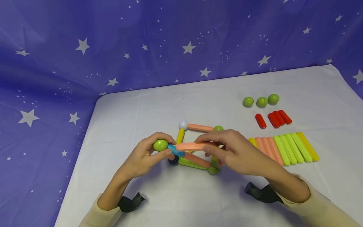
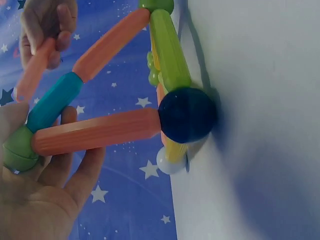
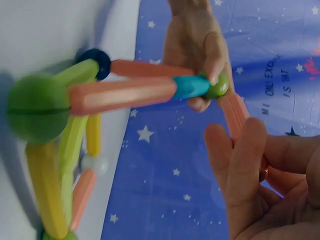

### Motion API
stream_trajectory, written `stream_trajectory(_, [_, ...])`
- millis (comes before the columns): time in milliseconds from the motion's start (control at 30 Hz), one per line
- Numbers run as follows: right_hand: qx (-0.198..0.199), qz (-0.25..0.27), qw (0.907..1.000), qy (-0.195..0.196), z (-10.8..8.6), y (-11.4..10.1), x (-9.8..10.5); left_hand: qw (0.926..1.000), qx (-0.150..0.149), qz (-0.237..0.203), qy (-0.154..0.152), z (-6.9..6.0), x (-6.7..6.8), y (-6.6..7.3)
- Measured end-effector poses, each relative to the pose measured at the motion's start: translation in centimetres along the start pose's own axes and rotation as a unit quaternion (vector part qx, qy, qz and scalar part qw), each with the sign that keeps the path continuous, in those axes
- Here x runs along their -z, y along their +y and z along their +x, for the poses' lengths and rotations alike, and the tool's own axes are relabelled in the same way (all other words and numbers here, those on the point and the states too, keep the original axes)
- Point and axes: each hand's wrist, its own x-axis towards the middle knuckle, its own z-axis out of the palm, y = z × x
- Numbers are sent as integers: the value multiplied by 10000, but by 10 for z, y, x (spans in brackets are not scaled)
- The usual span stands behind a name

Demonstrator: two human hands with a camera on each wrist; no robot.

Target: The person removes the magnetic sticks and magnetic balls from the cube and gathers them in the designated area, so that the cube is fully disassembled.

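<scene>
My left hand [image 1: 146, 156] pinches a green ball [image 1: 160, 145] at the raised corner of a ball-and-stick frame. From this ball a short blue stick [image 2: 55, 102] runs into a salmon stick [image 2: 112, 45], which slopes down to another green ball [image 3: 39, 107]. A second salmon stick [image 2: 100, 131] joins the held ball to a dark blue ball [image 2: 189, 115] on the table. My right hand [image 1: 233, 153] grips a loose salmon stick [image 1: 191, 146] between thumb and fingers. Its far end lies close to the held ball; whether they touch I cannot tell.
The frame's base includes a white ball [image 1: 183, 125], a yellow stick [image 1: 180, 136] and a lime stick [image 1: 193, 164]. On the right lie several red short sticks [image 1: 274, 120], three green balls [image 1: 262, 101] and a row of salmon, lime and yellow sticks [image 1: 292, 148]. A starry cloth hangs behind.
</scene>
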Motion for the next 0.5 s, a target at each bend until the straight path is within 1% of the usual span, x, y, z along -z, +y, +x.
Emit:
stream_trajectory(100, [-191, 158, 9992, 318, -5, 3, 3, 10000, 78, 55, 11, -1, 0, 0])
stream_trajectory(200, [-207, 206, 9978, 594, -10, 7, 4, 9997, 151, 172, -10, -1, -2, 0])
stream_trajectory(367, [-136, 262, 9955, 905, -20, 13, 8, 9996, 233, 183, 39, 0, -4, 0])
stream_trajectory(500, [-297, 228, 9933, 1092, -31, 20, 16, 9997, 214, 142, 20, 1, -5, -1])
